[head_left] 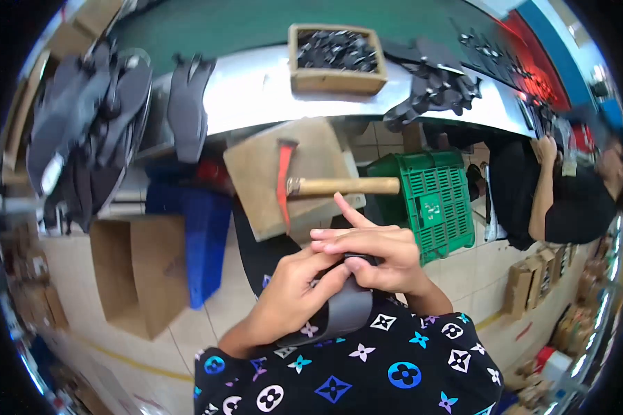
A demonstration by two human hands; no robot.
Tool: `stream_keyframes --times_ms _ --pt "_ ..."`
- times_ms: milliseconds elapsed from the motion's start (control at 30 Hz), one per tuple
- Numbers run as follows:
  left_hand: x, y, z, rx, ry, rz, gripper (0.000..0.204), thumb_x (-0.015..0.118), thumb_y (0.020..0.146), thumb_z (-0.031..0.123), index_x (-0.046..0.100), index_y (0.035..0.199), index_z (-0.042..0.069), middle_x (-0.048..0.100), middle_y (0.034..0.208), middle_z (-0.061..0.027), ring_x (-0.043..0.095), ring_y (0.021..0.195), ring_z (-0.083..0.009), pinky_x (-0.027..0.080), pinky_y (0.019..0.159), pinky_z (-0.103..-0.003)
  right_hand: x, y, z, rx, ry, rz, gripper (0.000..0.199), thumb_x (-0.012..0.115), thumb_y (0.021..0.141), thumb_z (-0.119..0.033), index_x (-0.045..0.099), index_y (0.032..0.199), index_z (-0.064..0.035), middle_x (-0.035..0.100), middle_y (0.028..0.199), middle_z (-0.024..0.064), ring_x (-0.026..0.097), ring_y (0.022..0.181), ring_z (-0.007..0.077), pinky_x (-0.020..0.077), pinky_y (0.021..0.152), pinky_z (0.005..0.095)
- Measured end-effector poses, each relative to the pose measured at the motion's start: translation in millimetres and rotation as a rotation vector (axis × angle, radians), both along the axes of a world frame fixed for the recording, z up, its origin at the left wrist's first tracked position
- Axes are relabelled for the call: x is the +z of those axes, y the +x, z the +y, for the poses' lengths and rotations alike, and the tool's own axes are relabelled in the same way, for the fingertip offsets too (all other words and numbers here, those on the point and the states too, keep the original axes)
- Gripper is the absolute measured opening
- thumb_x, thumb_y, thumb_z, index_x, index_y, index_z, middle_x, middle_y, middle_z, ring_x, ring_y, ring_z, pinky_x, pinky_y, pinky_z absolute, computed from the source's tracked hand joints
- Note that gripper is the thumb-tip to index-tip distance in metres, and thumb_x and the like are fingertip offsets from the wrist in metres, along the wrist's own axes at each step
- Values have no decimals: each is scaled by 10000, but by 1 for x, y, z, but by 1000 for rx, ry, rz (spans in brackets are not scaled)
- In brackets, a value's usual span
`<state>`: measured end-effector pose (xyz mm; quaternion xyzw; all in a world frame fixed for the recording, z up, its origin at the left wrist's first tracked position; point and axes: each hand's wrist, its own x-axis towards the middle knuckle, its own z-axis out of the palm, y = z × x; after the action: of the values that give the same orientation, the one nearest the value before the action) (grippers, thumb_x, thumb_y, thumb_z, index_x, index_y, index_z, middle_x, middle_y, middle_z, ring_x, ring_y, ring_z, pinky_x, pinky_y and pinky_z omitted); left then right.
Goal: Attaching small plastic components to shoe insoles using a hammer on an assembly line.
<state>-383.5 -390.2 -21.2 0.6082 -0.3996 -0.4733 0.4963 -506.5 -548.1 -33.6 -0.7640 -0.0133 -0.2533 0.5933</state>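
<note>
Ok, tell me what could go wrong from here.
The hammer lies with its handle past the board's right edge; the right hand might knock it.
The dark sole seems to overhang the bench and could get brushed off.
The dark grey piece could slip if both hands loosen.

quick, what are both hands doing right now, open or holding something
Left hand: closed, holding the dark grey piece.
Right hand: closed on the same piece, one finger extended.

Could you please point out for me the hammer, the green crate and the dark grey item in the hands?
Hammer (339, 186): head view, on its wooden handle.
Green crate (446, 192): head view, on its slotted side.
Dark grey item (351, 310): head view, on its smooth lower part.
</note>
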Motion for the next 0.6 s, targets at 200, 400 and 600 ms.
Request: stream_keyframes --times_ms 200,400,600 --pt "-14 20 -19 -205 115 364 343 589 1010 191 606 1275 -26 692 1049 -56 608 942 -84 491 830 -241 6 -30 -61 -259 -317 137 451 623 874 -51 587 1312 52 620 1345 176 574 1274 378 360 1154 507" --pt "1 17 -37 -206 139 -35 236 633 983 142 685 1149 -17 689 830 -50 586 736 -42 468 650 -204 -19 -29 -60 -349 -97 138 292 670 844 9 671 1136 11 750 969 107 738 912 244 565 896 356" --pt "5 22 -49 -11 146 157 279 605 1013 152 667 1188 -56 695 966 -14 607 860 -65 481 765 -207 -35 -25 -66 -376 54 143 282 611 968 -101 637 1222 19 746 983 151 740 832 245 572 755 303"
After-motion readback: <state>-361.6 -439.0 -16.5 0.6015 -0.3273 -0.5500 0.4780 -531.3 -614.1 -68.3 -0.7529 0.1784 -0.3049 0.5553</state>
